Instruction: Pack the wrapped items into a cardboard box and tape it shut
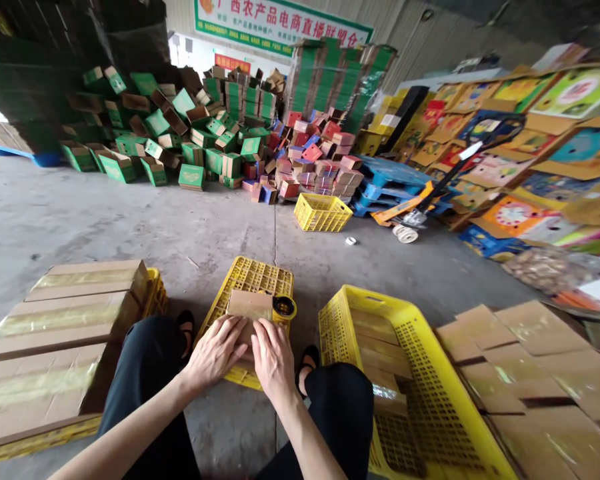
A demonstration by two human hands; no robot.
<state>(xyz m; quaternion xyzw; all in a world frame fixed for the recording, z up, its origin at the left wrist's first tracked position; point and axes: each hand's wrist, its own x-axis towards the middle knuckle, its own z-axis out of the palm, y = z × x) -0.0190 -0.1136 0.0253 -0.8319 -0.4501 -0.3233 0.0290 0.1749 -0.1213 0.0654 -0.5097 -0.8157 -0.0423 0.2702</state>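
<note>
A small brown cardboard box (249,305) lies on an upturned yellow plastic crate (253,275) between my knees. My left hand (214,352) presses flat on the near left side of the box, fingers spread. My right hand (273,357) rests beside it on the near right side, fingers together and pointing forward. A roll of tape (284,307) sits on the crate at the box's right end, just beyond my right fingertips.
A yellow crate (415,347) holding flat cardboard stands at my right. Taped brown cartons (55,320) lie stacked at my left, flat cardboard (540,373) at far right. Piles of green boxes (180,133) and red boxes (320,160), another yellow crate (323,212) and a pallet jack (420,207) stand farther off.
</note>
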